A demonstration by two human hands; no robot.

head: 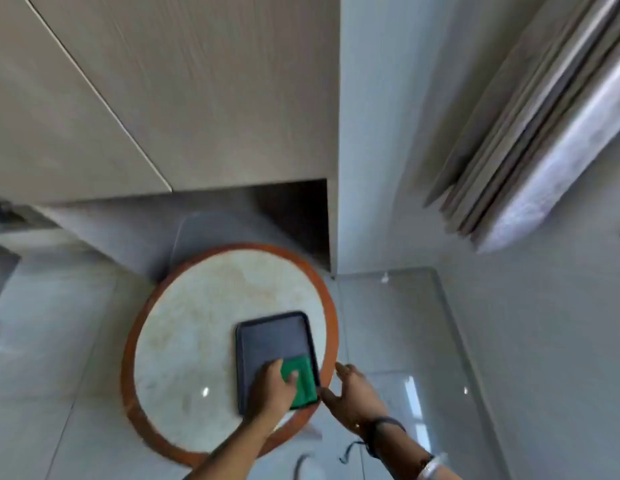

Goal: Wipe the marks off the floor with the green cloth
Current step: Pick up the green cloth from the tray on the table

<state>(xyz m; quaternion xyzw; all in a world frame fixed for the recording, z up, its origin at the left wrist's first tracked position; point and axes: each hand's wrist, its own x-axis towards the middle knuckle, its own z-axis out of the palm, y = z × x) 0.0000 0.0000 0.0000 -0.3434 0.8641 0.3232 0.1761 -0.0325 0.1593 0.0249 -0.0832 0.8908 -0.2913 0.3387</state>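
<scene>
Two hands, left hand (pixel 272 388) on one green cloth (pixel 301 379), one tray (pixel 270 337)

Green cloth (pixel 300 379), dark grey tray (pixel 272 337), white marbled tabletop (pixel 197 327) w/ orange-brown rim, pale grey floor (pixel 388 327).

I see soft, even daylight and a blurred frame throughout. Bright glare streaks sit on the glossy floor (pixel 412 403), with a small glint on the bench (pixel 204 391). The recess (pixel 294 216) under the cabinet is dark. Wide-angle distortion bends lines near the edges.
</scene>
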